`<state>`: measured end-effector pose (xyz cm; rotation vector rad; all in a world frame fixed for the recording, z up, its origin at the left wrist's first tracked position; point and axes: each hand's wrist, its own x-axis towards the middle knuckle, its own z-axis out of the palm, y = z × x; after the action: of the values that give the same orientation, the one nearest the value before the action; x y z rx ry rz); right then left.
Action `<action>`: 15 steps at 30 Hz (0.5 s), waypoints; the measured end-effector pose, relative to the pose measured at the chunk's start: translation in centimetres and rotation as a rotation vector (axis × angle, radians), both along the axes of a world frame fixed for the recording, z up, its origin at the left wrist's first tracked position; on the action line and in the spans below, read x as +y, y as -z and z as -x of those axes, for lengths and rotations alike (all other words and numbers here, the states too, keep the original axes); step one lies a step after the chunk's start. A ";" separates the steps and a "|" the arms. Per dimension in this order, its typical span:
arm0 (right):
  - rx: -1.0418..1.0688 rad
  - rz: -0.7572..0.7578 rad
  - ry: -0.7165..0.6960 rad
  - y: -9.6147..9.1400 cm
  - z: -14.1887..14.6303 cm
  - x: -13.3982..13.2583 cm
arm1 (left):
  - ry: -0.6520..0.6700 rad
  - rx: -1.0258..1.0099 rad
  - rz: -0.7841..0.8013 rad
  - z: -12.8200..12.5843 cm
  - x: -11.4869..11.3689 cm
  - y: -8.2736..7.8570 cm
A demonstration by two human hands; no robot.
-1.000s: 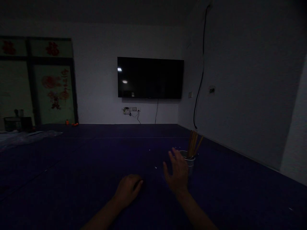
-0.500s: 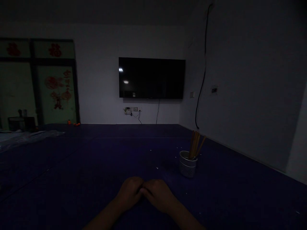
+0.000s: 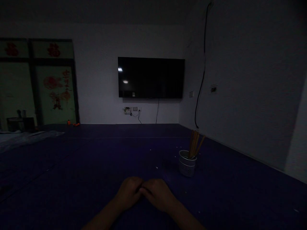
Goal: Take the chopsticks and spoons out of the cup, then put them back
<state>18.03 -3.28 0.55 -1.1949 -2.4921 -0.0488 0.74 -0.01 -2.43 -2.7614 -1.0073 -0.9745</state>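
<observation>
My left hand and my right hand rest together on the dark blue tabletop, knuckles up. Their fingers curl inward and downward, and the two hands touch where they meet. No object shows in either one; the palms and most of the fingertips are hidden. To the right of my right hand, apart from it, stands a grey metal cup with holes in its side. Several wooden chopsticks lean upright in it.
Small white scraps dot the surface. Crumpled clear plastic lies at the far left, near a dark box and small orange items. A television hangs on the far wall; a black cable runs down the right wall.
Both hands stay in place, touching. The view has shifted very slightly, so the cup and wall sit a few pixels further left.
</observation>
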 end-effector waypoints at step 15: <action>0.121 -0.130 0.191 -1.4 -1.2 0.2 | -0.044 0.052 0.060 -0.2 -0.6 -1.1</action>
<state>19.25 -3.08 1.91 -1.3347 -2.2291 -0.1809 0.97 -0.57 -1.31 -2.7841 -1.1020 -0.8760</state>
